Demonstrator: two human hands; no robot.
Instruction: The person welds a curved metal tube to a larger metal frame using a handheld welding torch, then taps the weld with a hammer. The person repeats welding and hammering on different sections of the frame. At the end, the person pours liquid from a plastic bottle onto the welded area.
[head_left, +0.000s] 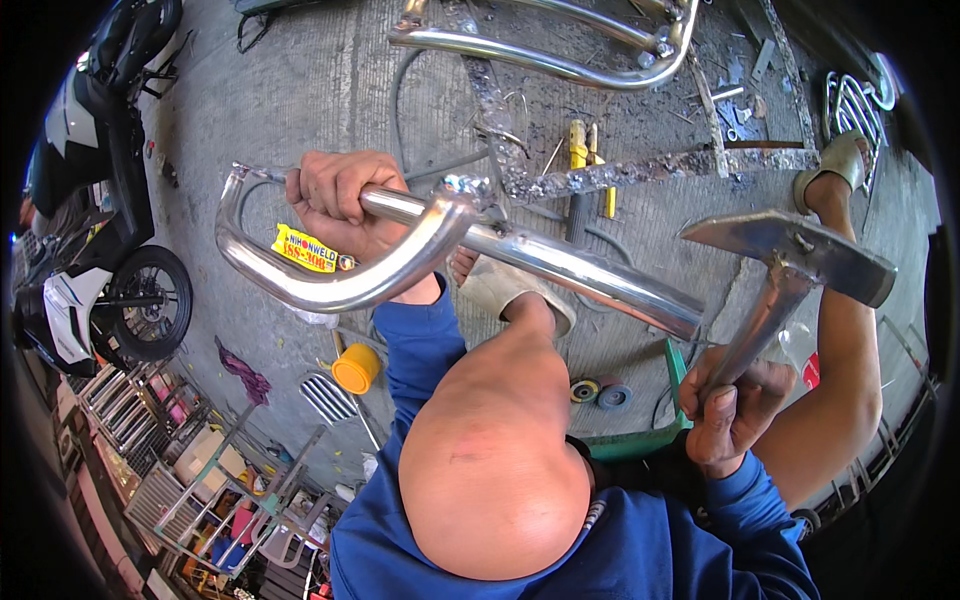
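Firmly, left fingers point(345, 190) close round a shiny bent pipe point(520, 250), right fingers point(725, 410) round a hammer point(760, 320).
From where I stand, the pipe runs through the left fist, its wide end near the hammer's head. A yellow tub point(357, 368), its contents hidden from me, sits by the left sleeve point(415, 340); discs point(614, 397) lie beside the shin point(525, 355); ahead, a rusty frame point(655, 173) crosses the floor point(300, 95).

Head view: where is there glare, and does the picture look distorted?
Head view: white glare streaks the bent tube and pipe; same view: fisheye distortion bends the scene toward its rim, with black corners; same view: the hammer shows no clear blur.
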